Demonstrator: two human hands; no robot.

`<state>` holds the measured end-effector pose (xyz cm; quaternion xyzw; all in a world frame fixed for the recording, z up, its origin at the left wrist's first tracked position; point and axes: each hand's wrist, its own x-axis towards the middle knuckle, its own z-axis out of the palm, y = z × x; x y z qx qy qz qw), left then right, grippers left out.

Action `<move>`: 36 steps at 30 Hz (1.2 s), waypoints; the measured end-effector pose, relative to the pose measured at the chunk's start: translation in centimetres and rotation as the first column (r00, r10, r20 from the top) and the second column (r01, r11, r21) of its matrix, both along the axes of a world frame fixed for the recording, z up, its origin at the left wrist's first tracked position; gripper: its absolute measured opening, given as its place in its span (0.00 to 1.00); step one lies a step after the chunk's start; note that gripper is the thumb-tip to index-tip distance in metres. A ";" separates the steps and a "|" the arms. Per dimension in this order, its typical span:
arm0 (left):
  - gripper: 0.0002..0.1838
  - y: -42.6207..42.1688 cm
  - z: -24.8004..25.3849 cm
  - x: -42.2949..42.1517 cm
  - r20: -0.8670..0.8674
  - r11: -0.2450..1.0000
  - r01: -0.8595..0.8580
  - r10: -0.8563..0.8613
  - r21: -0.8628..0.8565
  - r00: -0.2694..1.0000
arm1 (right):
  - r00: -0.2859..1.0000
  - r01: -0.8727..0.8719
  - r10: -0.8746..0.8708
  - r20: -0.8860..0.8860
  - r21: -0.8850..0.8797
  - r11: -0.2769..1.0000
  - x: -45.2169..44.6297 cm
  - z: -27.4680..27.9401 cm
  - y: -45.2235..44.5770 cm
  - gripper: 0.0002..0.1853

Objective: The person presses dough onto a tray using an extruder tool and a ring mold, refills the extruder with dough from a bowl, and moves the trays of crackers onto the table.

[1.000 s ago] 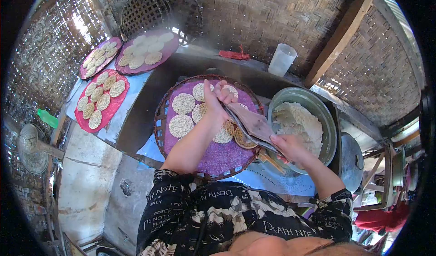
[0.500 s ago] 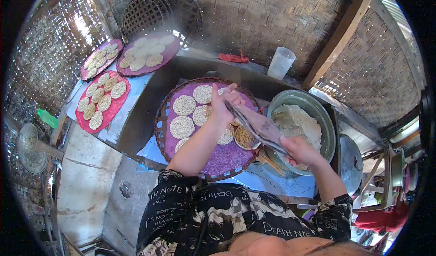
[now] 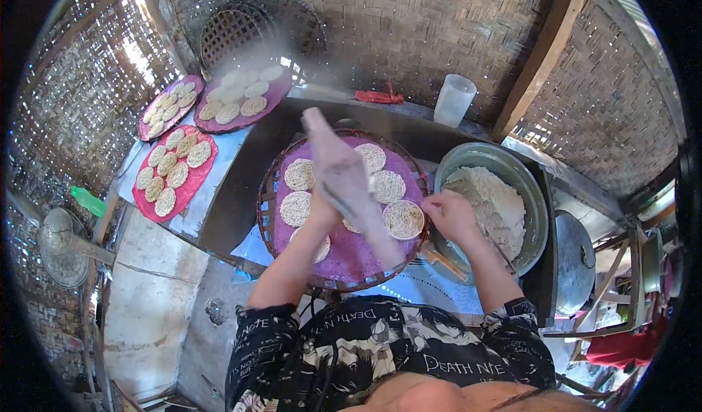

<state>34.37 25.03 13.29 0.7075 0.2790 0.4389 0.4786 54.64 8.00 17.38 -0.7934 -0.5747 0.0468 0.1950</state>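
My left hand (image 3: 322, 209) is closed on a greyish-pink folded cloth (image 3: 344, 171), which is blurred by motion and hides most of the fingers. The cloth slants over a round woven tray (image 3: 265, 193) lined with purple netting. Several flat round rice cakes (image 3: 295, 209) lie on that lining, some partly covered by the cloth and my arm. At the tray's right side is a pale ring (image 3: 404, 220) with rice grains in it. My right hand (image 3: 447, 214) is beside this ring with its fingers drawn together; whether they touch the rim I cannot tell.
A large green basin (image 3: 542, 214) of cooked rice stands to the right, a wooden stick (image 3: 447, 267) in front of it. More rice cakes lie on a red sheet (image 3: 175, 193) and purple trays (image 3: 274, 108) at left. A plastic jug (image 3: 454, 101) stands on the back ledge.
My right hand has let go of the cloth and moved left and up to the ring. My left hand has swung the cloth leftward and lowered a little over the tray.
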 end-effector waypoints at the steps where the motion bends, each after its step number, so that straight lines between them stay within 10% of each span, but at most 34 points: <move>1: 0.16 1.8 -3.4 -1.1 0.065 0.999 0.009 -0.006 -0.039 0.998 | 0.999 0.033 -0.033 0.008 -0.009 0.999 0.3 -1.2 0.2 0.12; 7: 0.14 3.0 -3.1 -9.5 0.598 0.808 0.417 -0.102 -0.416 0.795 | 0.993 0.114 -0.115 -0.010 -0.060 0.992 0.8 -3.3 0.8 0.12; 14: 0.12 2.1 -2.0 -11.4 0.800 0.559 0.738 -0.203 -0.379 0.565 | 0.994 0.088 -0.086 0.060 -0.024 0.996 0.1 -2.8 1.1 0.13; 24: 0.21 -1.3 1.1 -9.8 0.570 0.711 0.331 0.118 -0.621 0.813 | 0.976 -0.073 0.063 0.207 0.042 0.996 0.6 -3.7 1.5 0.10; 28: 0.13 -0.1 0.6 -12.5 0.678 0.594 0.572 -0.060 -0.566 0.733 | 0.997 -0.047 0.037 0.073 0.140 0.989 0.1 -1.3 0.9 0.09; 36: 0.13 -0.9 2.2 -12.1 0.379 0.987 0.109 -0.056 -0.121 0.924 | 0.979 -0.184 0.185 -0.087 0.011 0.983 -6.0 -1.2 0.5 0.08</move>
